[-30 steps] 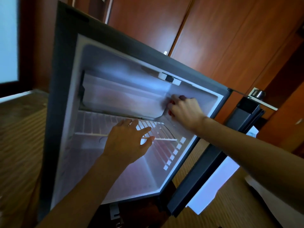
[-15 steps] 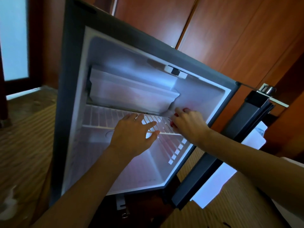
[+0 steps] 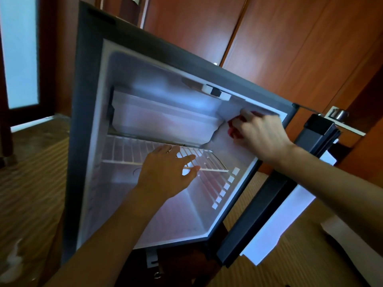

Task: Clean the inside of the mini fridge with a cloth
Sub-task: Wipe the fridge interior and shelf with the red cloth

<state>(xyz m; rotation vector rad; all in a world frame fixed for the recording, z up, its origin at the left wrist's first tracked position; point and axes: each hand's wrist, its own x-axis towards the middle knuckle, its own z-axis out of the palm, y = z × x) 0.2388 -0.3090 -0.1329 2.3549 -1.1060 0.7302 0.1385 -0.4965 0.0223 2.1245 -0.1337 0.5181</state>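
The mini fridge (image 3: 87, 112) stands open, dark outside with a white lit interior. My right hand (image 3: 259, 135) grips a red cloth (image 3: 233, 129) and presses it against the upper part of the fridge's right inner wall, near the freezer box (image 3: 165, 119). Most of the cloth is hidden under my fingers. My left hand (image 3: 165, 172) rests with spread fingers on the front edge of the white wire shelf (image 3: 128, 150).
The fridge door (image 3: 269, 199) hangs open to the right. Brown wooden cabinet panels (image 3: 290, 42) rise behind the fridge. A striped carpet (image 3: 31, 193) covers the floor, with a white scrap (image 3: 12, 259) at lower left. A bright window (image 3: 20, 50) is at far left.
My right hand has carried the cloth down the right inner wall and then back up toward its top. My left hand stays on the wire shelf.
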